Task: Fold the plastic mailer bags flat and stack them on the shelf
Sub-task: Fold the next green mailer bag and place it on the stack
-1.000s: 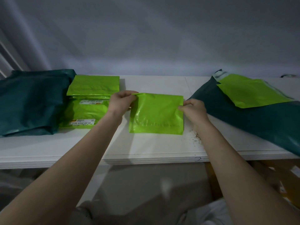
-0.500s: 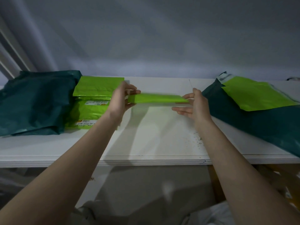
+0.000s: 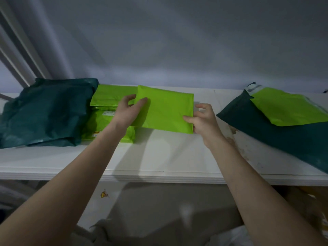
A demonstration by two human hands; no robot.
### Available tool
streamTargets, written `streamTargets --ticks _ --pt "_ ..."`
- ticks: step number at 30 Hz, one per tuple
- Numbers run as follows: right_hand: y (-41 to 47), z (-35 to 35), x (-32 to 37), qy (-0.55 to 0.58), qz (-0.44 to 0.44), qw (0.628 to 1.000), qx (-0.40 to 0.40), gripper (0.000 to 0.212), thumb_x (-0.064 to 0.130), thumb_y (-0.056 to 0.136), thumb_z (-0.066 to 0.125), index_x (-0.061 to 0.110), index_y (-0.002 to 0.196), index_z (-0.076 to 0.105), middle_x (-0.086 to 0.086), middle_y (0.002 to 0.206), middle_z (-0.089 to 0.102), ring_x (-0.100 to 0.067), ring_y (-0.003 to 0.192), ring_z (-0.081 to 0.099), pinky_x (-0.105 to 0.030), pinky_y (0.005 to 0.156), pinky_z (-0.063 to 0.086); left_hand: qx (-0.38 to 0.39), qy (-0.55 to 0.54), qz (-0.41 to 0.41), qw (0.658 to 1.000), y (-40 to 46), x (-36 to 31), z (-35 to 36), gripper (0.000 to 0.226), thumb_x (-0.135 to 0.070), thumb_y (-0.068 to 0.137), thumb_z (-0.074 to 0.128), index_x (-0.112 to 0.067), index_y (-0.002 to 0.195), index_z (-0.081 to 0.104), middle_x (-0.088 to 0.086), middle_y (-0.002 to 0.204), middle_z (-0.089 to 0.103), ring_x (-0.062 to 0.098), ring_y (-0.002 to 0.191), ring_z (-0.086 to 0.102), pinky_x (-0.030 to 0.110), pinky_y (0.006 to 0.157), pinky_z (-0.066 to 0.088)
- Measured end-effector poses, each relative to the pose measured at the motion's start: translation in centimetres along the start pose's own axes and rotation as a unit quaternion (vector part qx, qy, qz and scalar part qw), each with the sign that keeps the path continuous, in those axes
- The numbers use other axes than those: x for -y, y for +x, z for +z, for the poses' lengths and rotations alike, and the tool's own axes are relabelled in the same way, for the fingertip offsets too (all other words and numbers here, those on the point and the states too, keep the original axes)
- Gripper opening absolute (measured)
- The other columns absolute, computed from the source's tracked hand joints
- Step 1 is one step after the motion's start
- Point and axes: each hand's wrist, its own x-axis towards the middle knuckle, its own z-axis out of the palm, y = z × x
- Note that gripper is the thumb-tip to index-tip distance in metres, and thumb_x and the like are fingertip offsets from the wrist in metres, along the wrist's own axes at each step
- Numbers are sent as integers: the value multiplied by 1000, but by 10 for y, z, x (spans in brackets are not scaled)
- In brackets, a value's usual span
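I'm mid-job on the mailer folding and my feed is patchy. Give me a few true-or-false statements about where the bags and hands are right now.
1. Both hands hold the folded lime-green mailer. True: the left hand grips its left edge, the right hand its right edge.
2. That mailer lies flat on the shelf. False: it is lifted, casting a shadow below.
3. A stack of lime-green mailers sits left of it. True.
4. The dark green bag on the right has nothing on it. False: a lime-green mailer rests on top.
5. The dark green pile on the left is beside the stack. True.
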Motion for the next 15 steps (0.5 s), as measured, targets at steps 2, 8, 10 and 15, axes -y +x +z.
streamTargets --ticks 2,8,10,15 --pt "-2 7 1 8 7 1000 17 52 -9 78 64 20 110 36 4 81 60 -12 69 58 -29 58 46 2 -6 0 1000 2 1 -8 49 -28 88 62 -15 133 48 -5 93 55 4 72 52 5 54 43" --pt "-10 32 4 -22 -21 998 57 67 -14 78 57 28 129 41 5 89 57 -13 75 58 -21 50 45 -23 63 24 997 10 8 -36 51 -23 85 66 -23 132 44 0 114 46 17 99 49 26 80 41" --pt "-12 44 3 -33 -42 996 67 63 -16 77 56 21 129 49 3 99 57 -14 83 59 -23 55 49 -23 78 46 996 12 11 -47 53 -21 86 66 -28 132 41 1 112 48 19 97 51 28 77 41" --pt "-15 70 -1 -68 -47 994 72 58 -12 78 61 14 129 55 -2 114 56 -13 92 57 -26 74 52 -25 203 114 972 16 17 -78 32 -21 87 64 -28 118 60 3 108 53 20 99 53 24 79 39"
